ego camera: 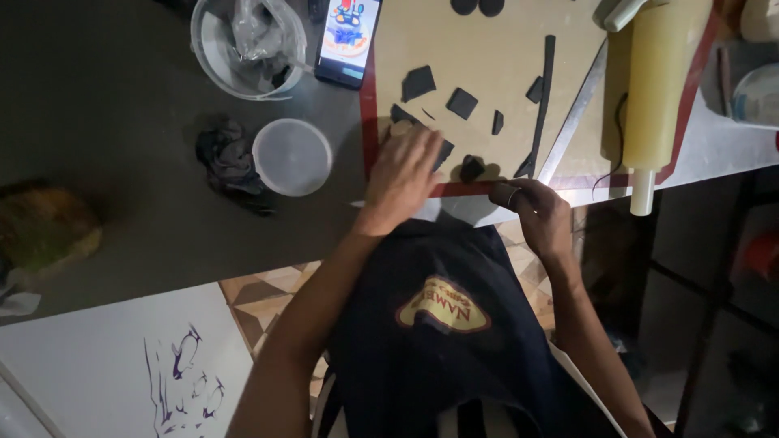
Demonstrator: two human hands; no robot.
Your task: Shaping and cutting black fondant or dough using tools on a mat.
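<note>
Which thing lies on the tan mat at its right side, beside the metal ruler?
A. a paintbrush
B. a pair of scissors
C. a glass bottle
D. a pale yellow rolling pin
D: a pale yellow rolling pin lies lengthwise along the right side of the tan mat, just right of the slanted metal ruler; no scissors, bottle or brush shows there.

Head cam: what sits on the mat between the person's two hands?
In the head view, a small dark lump of black paste lies at the mat's near edge, between the left hand and the right hand, touching neither.
</note>
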